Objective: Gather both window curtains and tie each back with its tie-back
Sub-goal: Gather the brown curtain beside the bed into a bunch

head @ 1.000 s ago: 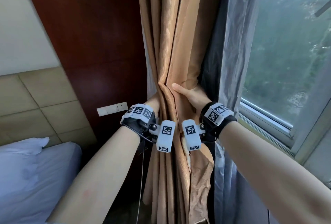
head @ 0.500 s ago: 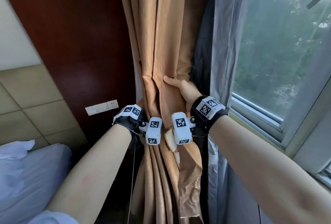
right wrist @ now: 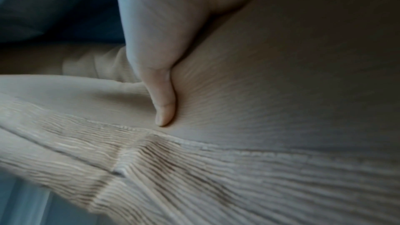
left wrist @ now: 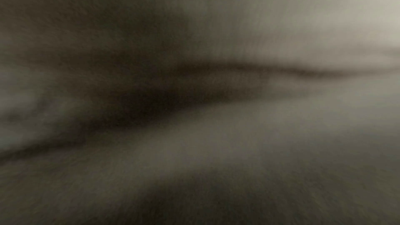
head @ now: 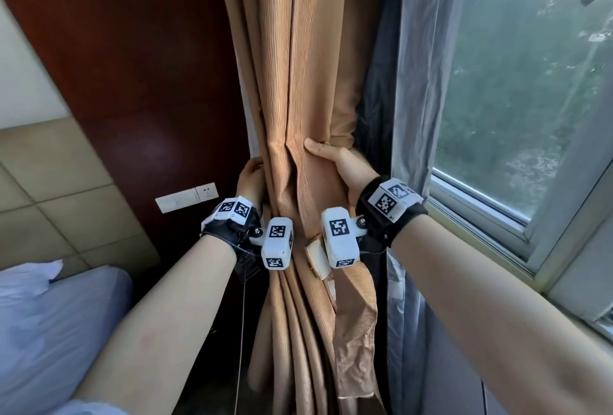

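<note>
Both hands clasp the gathered tan curtain [head: 292, 136], which hangs upright between them, its long axis vertical, just left of the window [head: 530, 83]. My right hand [head: 338, 162] wraps it from the window side, thumb pressed flat on the front folds. My left hand [head: 250, 179] grips from the wall side, fingers hidden behind the cloth. A loose tan strip [head: 356, 341], probably the tie-back, dangles below my right wrist, so that hand is nearer. Beyond hangs a grey sheer [head: 418, 83].

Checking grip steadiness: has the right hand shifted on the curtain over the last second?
No. The right hand keeps its offset from the wall socket plate, thumb on the curtain; only the camera shifted.
</note>
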